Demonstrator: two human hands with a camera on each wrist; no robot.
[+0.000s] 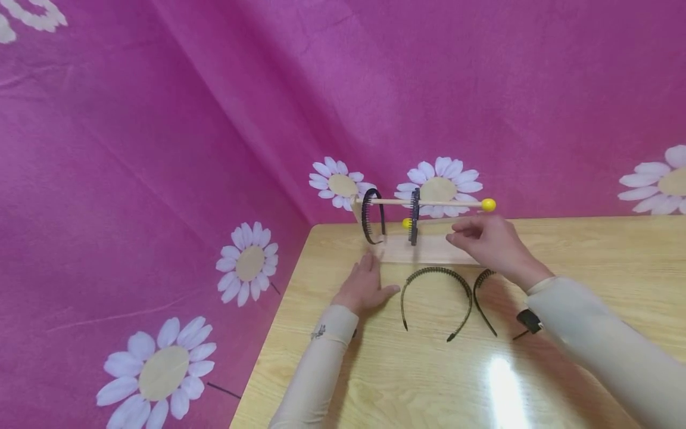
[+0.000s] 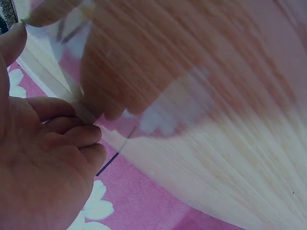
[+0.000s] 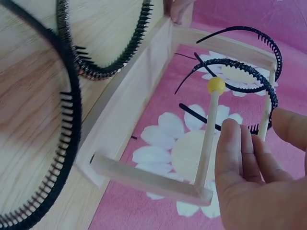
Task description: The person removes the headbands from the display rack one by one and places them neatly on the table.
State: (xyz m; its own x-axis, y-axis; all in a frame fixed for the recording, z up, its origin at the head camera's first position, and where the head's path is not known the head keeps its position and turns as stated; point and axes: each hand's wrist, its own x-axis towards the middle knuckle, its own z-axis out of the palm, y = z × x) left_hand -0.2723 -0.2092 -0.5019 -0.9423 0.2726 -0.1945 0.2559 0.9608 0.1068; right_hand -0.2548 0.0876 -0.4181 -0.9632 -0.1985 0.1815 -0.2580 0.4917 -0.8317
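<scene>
A wooden stand (image 1: pixel 429 253) has a rod (image 1: pixel 450 204) tipped with a yellow ball (image 1: pixel 488 205). Two black toothed headbands hang on it: one headband (image 1: pixel 367 217) by the left upright, another headband (image 1: pixel 414 217) mid-rod. My right hand (image 1: pixel 490 247) is just right of the mid-rod headband, under the rod's ball end. In the right wrist view its fingers (image 3: pixel 230 148) are extended, thumb apart, close to that headband. My left hand (image 1: pixel 361 286) rests on the table at the stand's left end, fingers stretched out; the left wrist view shows its palm (image 2: pixel 53 163).
On the wooden table (image 1: pixel 429 381) in front of the stand lie a dark headband (image 1: pixel 436 270) and a second one (image 1: pixel 479 301), partly hidden under my right arm. A second yellow ball (image 1: pixel 407 223) shows behind the mid-rod headband. Pink flowered cloth (image 1: pixel 482 89) hangs behind.
</scene>
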